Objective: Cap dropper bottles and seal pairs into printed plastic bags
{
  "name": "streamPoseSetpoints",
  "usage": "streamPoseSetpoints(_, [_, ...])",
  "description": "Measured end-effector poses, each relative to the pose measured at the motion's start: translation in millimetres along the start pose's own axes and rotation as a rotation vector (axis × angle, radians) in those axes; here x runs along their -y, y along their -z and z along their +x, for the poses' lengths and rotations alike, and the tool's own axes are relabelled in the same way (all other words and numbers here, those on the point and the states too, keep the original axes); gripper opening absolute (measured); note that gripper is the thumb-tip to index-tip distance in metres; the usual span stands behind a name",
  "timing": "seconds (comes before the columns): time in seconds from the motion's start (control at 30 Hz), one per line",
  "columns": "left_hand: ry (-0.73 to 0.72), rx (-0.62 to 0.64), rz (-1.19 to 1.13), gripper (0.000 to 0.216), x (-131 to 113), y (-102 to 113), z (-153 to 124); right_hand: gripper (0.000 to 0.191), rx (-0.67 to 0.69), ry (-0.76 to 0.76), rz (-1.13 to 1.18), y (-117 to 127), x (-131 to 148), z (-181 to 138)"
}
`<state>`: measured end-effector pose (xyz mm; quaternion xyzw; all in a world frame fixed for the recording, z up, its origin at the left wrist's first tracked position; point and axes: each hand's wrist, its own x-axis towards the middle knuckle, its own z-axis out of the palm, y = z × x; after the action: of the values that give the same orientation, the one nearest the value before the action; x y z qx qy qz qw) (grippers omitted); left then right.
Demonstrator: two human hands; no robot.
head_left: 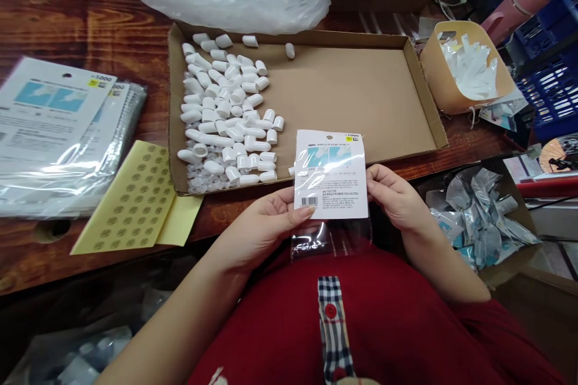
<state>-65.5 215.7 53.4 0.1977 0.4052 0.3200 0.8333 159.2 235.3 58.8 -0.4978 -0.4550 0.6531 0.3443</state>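
A clear plastic bag with a printed white card (332, 177) is between my hands, in front of my chest and at the near edge of the tray. My left hand (275, 213) grips its lower left corner, the thumb lying over the card near a barcode. At the right edge, the thumb and fingers of my right hand (395, 195) pinch the bag. Its clear lower part (332, 239) hangs toward my red shirt. Just beyond is a shallow cardboard tray (352, 102) with many white capsule-shaped caps (232, 114) heaped on its left side.
Carded bags (58, 132) are stacked at left beside yellow sticker sheets (135, 198). Behind the tray lies a large plastic bag (289, 0). A tan bin (440, 75) holds white strips, near a pink bottle (519, 6). Filled packets (487, 216) fill a box at lower right.
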Motion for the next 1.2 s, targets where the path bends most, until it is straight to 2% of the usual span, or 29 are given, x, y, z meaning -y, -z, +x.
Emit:
streamPoseSetpoints(0.17, [0.014,-0.018,0.054,0.035,-0.3,4.1,-1.2,0.016,-0.014,0.072,-0.313,3.4,2.0,1.4])
streamPoseSetpoints(0.3, [0.000,-0.077,0.127,0.034,2.7,1.1,-0.1,0.014,-0.071,0.066,-0.539,5.0,1.7,3.8])
streamPoseSetpoints(0.53, [-0.072,-0.036,0.201,0.033,7.1,3.3,3.9,0.013,-0.088,0.052,-0.649,2.9,-1.1,7.6])
streamPoseSetpoints(0.77, [-0.067,-0.037,0.209,0.034,5.7,4.9,3.8,0.011,-0.112,0.229,-0.786,4.4,2.2,8.9])
streamPoseSetpoints(0.9, [-0.081,-0.037,0.186,0.034,5.7,4.0,3.3,0.017,-0.163,0.503,-0.927,8.4,13.8,0.2])
streamPoseSetpoints(0.97, [-0.087,-0.017,0.193,0.034,6.0,4.3,3.7,0.034,-0.089,0.660,-1.083,5.9,21.9,-4.4])
streamPoseSetpoints(1.07, [-0.094,0.007,0.215,0.036,7.0,5.1,4.8,0.054,0.162,0.769,-1.332,-2.9,28.0,-5.5])
streamPoseSetpoints(1.13, [-0.122,0.014,0.199,0.037,8.0,5.5,5.4,0.052,0.250,0.798,-1.435,-8.7,26.9,-2.4])
streamPoseSetpoints(1.2, [-0.160,0.011,0.148,0.041,9.0,5.5,5.3,0.046,0.263,0.834,-1.495,-12.6,24.0,1.5])
